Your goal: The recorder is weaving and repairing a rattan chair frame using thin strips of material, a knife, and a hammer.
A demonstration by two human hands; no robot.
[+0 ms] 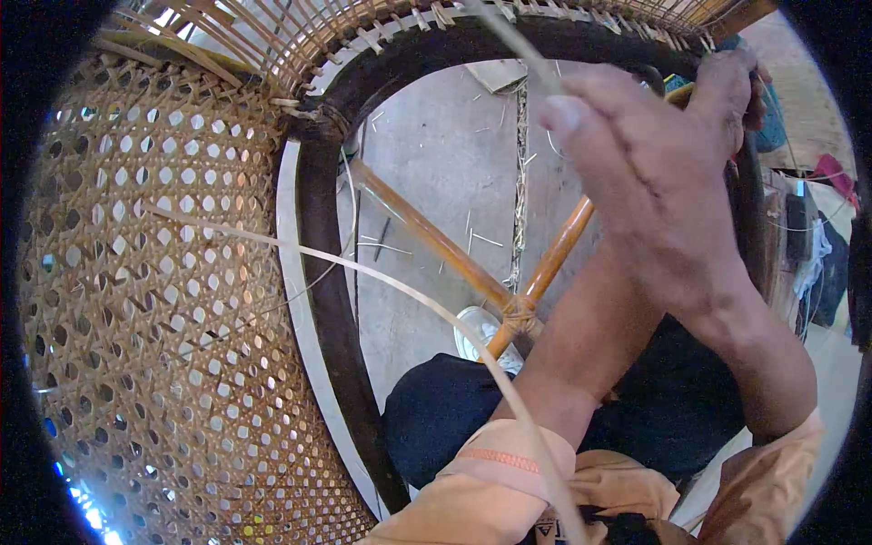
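Note:
My forearms cross in front of a dark curved chair frame point(331, 272). My right hand point(636, 163) is uppermost, its thumb and finger pinched on a pale cane strip point(518, 44) that runs up past the top edge. Behind it, my left hand point(731, 95) reaches to the frame's far right corner with bent fingers; what they grip is partly hidden. Woven cane mesh point(173, 300) covers the panel at the left. Cut cane ends point(391, 36) stick up along the far rail. Another long cane strip point(409, 291) arcs from the mesh down to the lower edge.
Crossed orange-brown poles point(436, 241), bound where they meet, show below the frame opening. Cane scraps lie on the grey floor point(436, 154). My dark-clothed knee point(440, 409) is close under the frame. White plastic point(813, 259) and a pink cloth point(836, 177) are at the right.

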